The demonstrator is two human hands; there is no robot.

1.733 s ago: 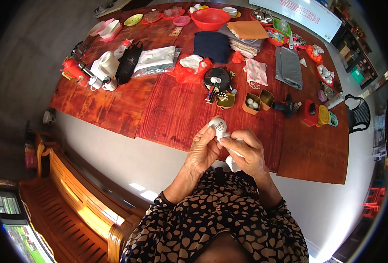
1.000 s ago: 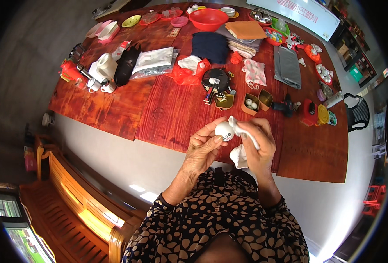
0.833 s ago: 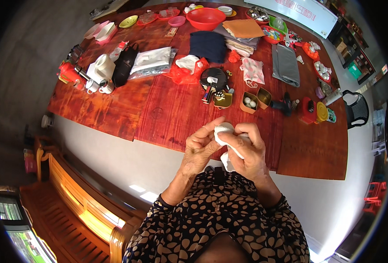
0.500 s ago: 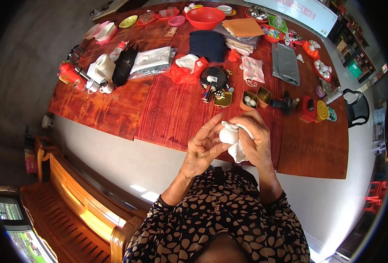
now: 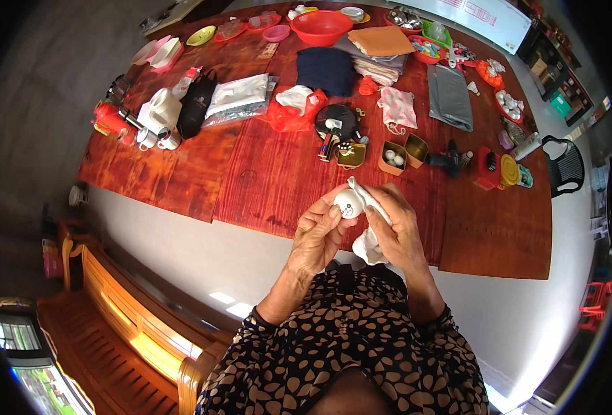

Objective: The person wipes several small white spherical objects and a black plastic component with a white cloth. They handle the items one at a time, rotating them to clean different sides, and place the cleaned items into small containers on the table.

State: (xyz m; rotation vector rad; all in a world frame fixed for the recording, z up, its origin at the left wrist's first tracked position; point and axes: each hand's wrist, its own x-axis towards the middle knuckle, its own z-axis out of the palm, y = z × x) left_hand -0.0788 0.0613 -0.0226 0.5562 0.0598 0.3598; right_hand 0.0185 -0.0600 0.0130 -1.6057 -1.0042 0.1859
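In front of me, over the table's near edge, my left hand [image 5: 314, 234] pinches a small white ball [image 5: 348, 202] between thumb and fingers. Dark printed marks show on the side of the ball facing up. My right hand [image 5: 397, 228] grips a white cloth [image 5: 367, 247], bunched up against the ball's right side, with its lower end hanging below the fingers. Beyond my hands stands a small open box [image 5: 392, 168] with similar white balls [image 5: 394, 158] in it. A second open box [image 5: 416, 149] is right beside it.
The red-brown wooden table [image 5: 251, 200] carries a black power drill [image 5: 446, 162], a round black case [image 5: 337, 123], folded dark cloth [image 5: 325, 71], a grey folded sheet [image 5: 450, 98] and a red basin [image 5: 322, 28]. White mugs [image 5: 169, 138] stand at left. A wooden bench [image 5: 123, 318] is lower left.
The ball has turned in my left hand, so its printed marks now face up. It has shifted slightly left, and the cloth has drawn back from it a little to the right.
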